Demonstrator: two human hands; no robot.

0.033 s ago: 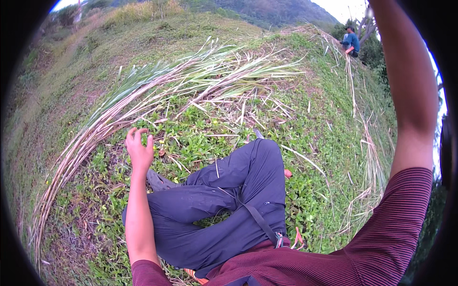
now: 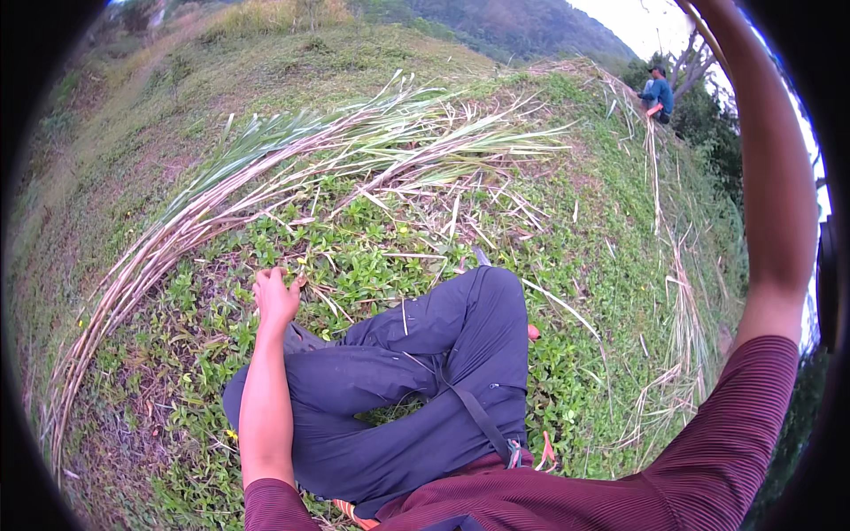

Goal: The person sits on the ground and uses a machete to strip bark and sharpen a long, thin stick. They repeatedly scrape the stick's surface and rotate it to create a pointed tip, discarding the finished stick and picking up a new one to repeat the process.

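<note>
My left hand (image 2: 276, 296) hovers over low green plants beside my shoe (image 2: 303, 338). Its fingers are loosely bent with the thumb apart, and nothing shows in them. Beyond it lies a long bundle of cut grass stalks (image 2: 221, 190), pale stems toward the left and green leaves fanning out ahead of me. My right arm (image 2: 775, 186) is raised at the right, and the hand is past the top edge. A thin yellowish strip (image 2: 706, 37) runs beside that forearm; what it is attached to is hidden.
My crossed legs in dark trousers (image 2: 407, 380) rest on the leafy slope. Loose dry stalks (image 2: 686, 310) trail down the right side. Another person (image 2: 658, 95) in a blue top sits farther up at the right, near trees. Hills rise behind.
My left hand has come nearer to me and slightly right, its fingers more bent. My raised right arm has shifted slightly, and a yellowish strip now shows beside it.
</note>
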